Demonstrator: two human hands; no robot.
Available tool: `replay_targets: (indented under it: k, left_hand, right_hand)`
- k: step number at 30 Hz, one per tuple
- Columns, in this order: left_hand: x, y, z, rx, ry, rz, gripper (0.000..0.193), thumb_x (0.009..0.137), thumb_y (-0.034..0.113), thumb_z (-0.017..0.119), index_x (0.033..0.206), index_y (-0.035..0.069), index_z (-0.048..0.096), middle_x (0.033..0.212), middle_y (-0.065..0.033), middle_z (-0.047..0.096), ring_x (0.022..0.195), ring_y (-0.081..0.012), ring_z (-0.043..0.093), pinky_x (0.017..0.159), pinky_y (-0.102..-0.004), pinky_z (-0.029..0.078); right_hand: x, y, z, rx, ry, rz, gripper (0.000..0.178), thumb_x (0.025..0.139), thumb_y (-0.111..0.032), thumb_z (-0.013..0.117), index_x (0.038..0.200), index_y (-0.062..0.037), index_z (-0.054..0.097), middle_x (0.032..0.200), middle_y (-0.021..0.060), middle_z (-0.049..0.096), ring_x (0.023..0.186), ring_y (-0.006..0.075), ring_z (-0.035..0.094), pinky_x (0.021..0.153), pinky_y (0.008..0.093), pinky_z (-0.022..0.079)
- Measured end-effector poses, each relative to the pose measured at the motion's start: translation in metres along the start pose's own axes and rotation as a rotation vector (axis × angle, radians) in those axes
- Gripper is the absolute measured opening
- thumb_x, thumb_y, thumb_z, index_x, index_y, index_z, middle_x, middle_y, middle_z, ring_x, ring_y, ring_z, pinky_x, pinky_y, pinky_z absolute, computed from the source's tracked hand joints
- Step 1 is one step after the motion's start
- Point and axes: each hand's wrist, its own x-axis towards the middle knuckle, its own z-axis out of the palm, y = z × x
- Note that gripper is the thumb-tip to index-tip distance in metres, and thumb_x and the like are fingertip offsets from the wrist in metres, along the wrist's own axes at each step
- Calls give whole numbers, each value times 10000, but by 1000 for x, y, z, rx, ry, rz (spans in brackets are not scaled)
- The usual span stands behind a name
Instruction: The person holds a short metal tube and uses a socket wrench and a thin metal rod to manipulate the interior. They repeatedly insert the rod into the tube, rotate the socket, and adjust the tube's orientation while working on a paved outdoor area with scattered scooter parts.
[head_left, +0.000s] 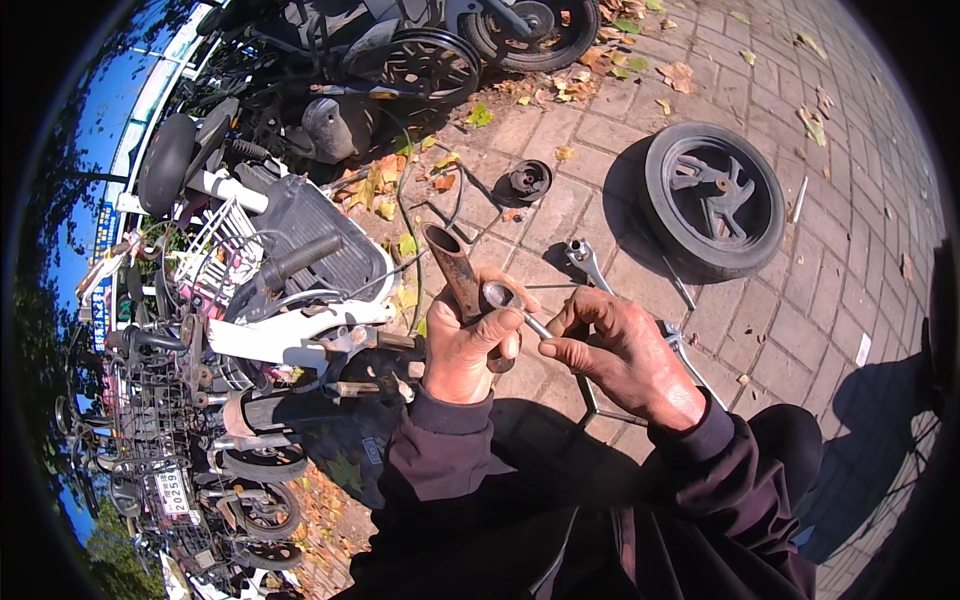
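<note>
My left hand is wrapped round a rusty metal tube whose hollow end points up and away. Beside the tube, a short metal piece with a round open end sits in the same grip, and I cannot tell whether the two are joined. My right hand pinches a thin metal pin between thumb and fingers. The pin's far tip meets the round-ended piece, though its contact is partly hidden by my left fingers. Just beyond my right hand lies a wrench on the paving.
A wheel with a black tyre lies flat at the right, with a thin rod near it. A black cup-shaped part rests farther off. Another wrench lies by my right wrist. Scooter parts, including a white frame, crowd the left.
</note>
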Motion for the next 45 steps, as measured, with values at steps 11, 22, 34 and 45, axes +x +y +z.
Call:
replay_targets:
  k: [11,22,34,45]
  left_hand:
    - [1,-1,-3,-11,-1,33,479,818,197,866,1148,46,553,955,-126,676,574,-112,592,550,-237,500]
    - [2,-4,-4,39,-28,38,451,796,154,879,1108,45,573,935,-156,698,573,-126,598,544,-244,498]
    - [0,0,1,43,8,21,470,786,159,885,1099,37,556,909,-144,688,562,-114,592,546,-244,504]
    - [0,-1,0,29,0,29,465,773,148,893,1083,22,570,909,-156,696,563,-125,603,532,-238,496]
  right_hand:
    - [-3,-9,-4,197,-97,67,373,919,-312,762,908,24,600,776,129,590,682,236,557,641,373,459]
    - [-4,-9,-4,-133,-46,120,366,935,-340,729,910,8,616,827,140,598,799,312,595,714,404,461]
    - [0,3,3,-37,37,47,338,897,-318,773,984,-13,659,830,142,617,769,261,607,671,380,465]
    - [-3,-4,1,134,-26,58,319,903,-271,783,894,7,626,806,133,555,734,269,564,670,385,453]
